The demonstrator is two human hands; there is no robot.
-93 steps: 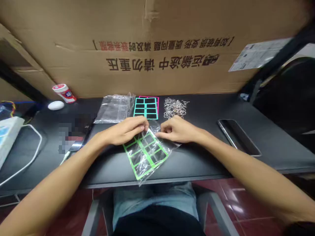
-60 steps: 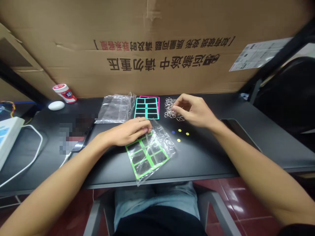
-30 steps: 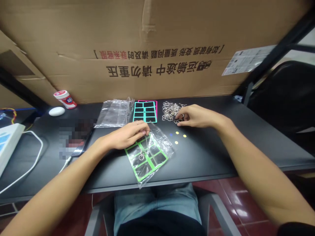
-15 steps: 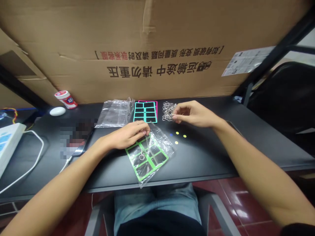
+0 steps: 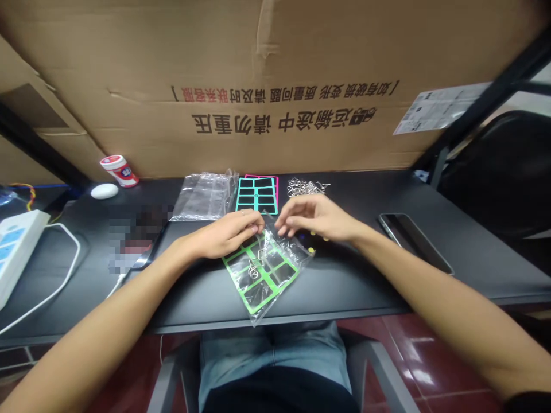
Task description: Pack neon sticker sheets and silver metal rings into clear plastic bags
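Hands are apart but both up at the same spot: left hand (image 5: 230, 234) lying across the top edge of a clear plastic bag (image 5: 289, 252), right hand (image 5: 316, 218) curled just beside it, its fingertips (image 5: 282, 225) at the bag's upper edge. Can't really tell if either one is pinching the plastic or just resting there.

Behind everything, a huge cardboard box (image 5: 275, 74) with black and red Chinese print stands at the back of a black desk (image 5: 344, 287). The bag lies near the desk's front edge, right in front of the person. In it is a green-framed sheet (image 5: 269, 279) with dark panes, and small wire rings (image 5: 255, 268) sit over the middle, though I can't tell if they're inside the bag or on top. I'd guess it's all very light and slippery, floppy film around a thin, fairly stiff sheet, so I'd take it by the frame or the loose plastic margin.

Farther back there's a teal-framed sheet (image 5: 257, 195) over a pink one (image 5: 276, 192), a second clear bag (image 5: 204, 196) to the left, and a loose pile of wire rings (image 5: 303, 186) to the right. There's also a phone (image 5: 413, 242), a power strip (image 5: 17, 258), a white mouse (image 5: 104, 191), a red-and-white tub (image 5: 119, 171), and tiny yellow dots (image 5: 313, 234) peeking out under the right hand.
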